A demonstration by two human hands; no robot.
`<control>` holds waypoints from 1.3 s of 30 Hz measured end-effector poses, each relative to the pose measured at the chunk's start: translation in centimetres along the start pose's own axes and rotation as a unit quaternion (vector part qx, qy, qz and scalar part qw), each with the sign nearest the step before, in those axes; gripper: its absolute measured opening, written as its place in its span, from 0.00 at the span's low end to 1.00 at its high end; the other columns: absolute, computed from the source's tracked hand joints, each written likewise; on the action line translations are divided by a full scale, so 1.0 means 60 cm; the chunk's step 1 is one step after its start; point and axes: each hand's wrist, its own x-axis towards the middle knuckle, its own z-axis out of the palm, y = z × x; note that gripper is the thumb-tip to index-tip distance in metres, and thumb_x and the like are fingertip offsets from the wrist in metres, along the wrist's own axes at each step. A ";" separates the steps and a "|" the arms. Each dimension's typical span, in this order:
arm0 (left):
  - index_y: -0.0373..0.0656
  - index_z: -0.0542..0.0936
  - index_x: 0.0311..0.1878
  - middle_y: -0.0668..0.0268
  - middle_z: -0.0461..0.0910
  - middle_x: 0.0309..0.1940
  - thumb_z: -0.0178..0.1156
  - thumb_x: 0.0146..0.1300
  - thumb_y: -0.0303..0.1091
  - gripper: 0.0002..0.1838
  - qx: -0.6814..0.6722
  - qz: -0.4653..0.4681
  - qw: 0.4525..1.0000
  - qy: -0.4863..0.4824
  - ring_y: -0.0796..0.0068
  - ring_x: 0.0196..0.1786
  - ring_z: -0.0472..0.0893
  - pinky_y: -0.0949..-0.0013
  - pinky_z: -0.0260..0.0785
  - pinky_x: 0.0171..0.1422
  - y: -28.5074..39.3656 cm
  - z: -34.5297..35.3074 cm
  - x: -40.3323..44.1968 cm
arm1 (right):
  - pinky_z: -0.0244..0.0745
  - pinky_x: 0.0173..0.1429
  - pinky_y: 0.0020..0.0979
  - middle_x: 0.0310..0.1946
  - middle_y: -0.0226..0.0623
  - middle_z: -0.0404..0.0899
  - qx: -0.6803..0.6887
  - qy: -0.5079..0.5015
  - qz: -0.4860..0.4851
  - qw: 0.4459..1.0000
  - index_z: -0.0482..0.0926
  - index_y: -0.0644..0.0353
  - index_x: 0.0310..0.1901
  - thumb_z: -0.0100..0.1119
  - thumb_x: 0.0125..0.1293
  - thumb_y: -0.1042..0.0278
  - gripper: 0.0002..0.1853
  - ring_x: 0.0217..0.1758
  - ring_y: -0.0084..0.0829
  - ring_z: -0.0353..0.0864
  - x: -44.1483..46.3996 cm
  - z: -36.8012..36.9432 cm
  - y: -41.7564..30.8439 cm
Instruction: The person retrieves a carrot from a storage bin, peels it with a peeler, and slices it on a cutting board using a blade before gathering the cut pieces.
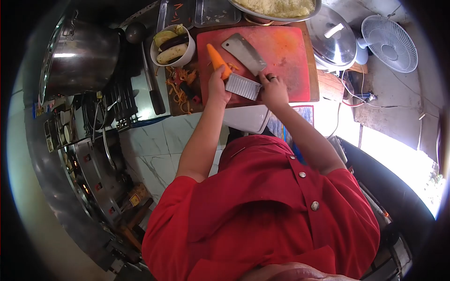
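My left hand [218,87] is closed around the thick end of a peeled carrot [216,57], whose narrow tip points away from me. My right hand [274,90] grips a crinkle cutter [243,87] with a wavy metal blade, held by the carrot's thick end. Whether the blade touches the carrot, I cannot tell. Just beyond my right fingers a cleaver [243,52] lies flat on the red cutting board [288,61]. Orange carrot scraps lie beside the carrot on the board.
A white bowl [186,55] of vegetables and a heap of peelings [180,89] are left of the board. Beyond are metal trays [217,13] and a basin [281,18] of shredded food. A lidded pot [330,35] and fan [389,44] stand right, a large pot [86,58] left.
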 end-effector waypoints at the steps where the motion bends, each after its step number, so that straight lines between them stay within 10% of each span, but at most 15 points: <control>1: 0.37 0.71 0.49 0.63 0.77 0.39 0.54 0.64 0.33 0.13 -0.003 0.000 1.000 0.000 0.67 0.46 0.78 0.63 0.71 0.56 -0.002 0.003 0.016 | 0.69 0.55 0.43 0.50 0.46 0.74 -0.046 0.029 -0.023 0.998 0.69 0.51 0.62 0.52 0.54 0.73 0.29 0.50 0.45 0.74 0.002 -0.002 0.022; 8: 0.38 0.70 0.56 0.62 0.74 0.44 0.57 0.63 0.37 0.20 0.153 0.061 0.986 -0.019 0.70 0.43 0.75 0.66 0.69 0.47 0.035 -0.042 -0.019 | 0.73 0.50 0.42 0.46 0.46 0.77 0.134 0.108 0.048 0.984 0.73 0.60 0.54 0.56 0.54 0.70 0.23 0.47 0.46 0.77 0.001 -0.061 0.069; 11: 0.39 0.65 0.62 0.57 0.74 0.44 0.57 0.63 0.39 0.26 0.499 0.145 0.854 -0.020 0.62 0.45 0.77 0.60 0.70 0.49 0.040 -0.067 -0.073 | 0.73 0.51 0.43 0.44 0.50 0.78 0.170 -0.021 0.167 0.971 0.71 0.60 0.54 0.60 0.54 0.63 0.25 0.46 0.46 0.78 -0.005 -0.110 -0.009; 13: 0.42 0.61 0.66 0.50 0.73 0.47 0.55 0.63 0.41 0.30 0.738 0.249 0.628 0.005 0.50 0.47 0.77 0.55 0.71 0.51 0.037 -0.056 -0.096 | 0.72 0.52 0.43 0.42 0.51 0.79 0.216 0.023 0.141 0.966 0.69 0.59 0.56 0.61 0.54 0.59 0.28 0.47 0.47 0.79 -0.015 -0.059 -0.022; 19: 0.47 0.55 0.71 0.42 0.68 0.53 0.54 0.62 0.43 0.35 0.845 0.061 0.530 -0.034 0.44 0.55 0.73 0.58 0.66 0.60 0.063 0.004 -0.129 | 0.72 0.52 0.46 0.45 0.58 0.74 0.220 -0.113 0.138 0.959 0.72 0.57 0.52 0.54 0.58 0.59 0.21 0.50 0.54 0.76 -0.009 -0.011 -0.038; 28: 0.48 0.49 0.73 0.39 0.63 0.58 0.58 0.59 0.46 0.43 0.840 0.011 0.528 -0.123 0.44 0.58 0.71 0.59 0.65 0.63 0.090 -0.008 -0.095 | 0.73 0.50 0.47 0.45 0.55 0.73 0.108 0.022 0.144 0.983 0.70 0.67 0.43 0.55 0.61 0.54 0.21 0.48 0.54 0.76 -0.024 0.021 -0.086; 39: 0.45 0.52 0.73 0.39 0.66 0.56 0.65 0.54 0.43 0.46 0.788 0.014 0.607 -0.105 0.45 0.60 0.69 0.62 0.62 0.64 0.099 -0.028 -0.106 | 0.76 0.49 0.45 0.44 0.58 0.74 0.100 -0.099 0.133 0.981 0.71 0.68 0.43 0.57 0.55 0.63 0.19 0.47 0.52 0.78 -0.020 0.018 -0.086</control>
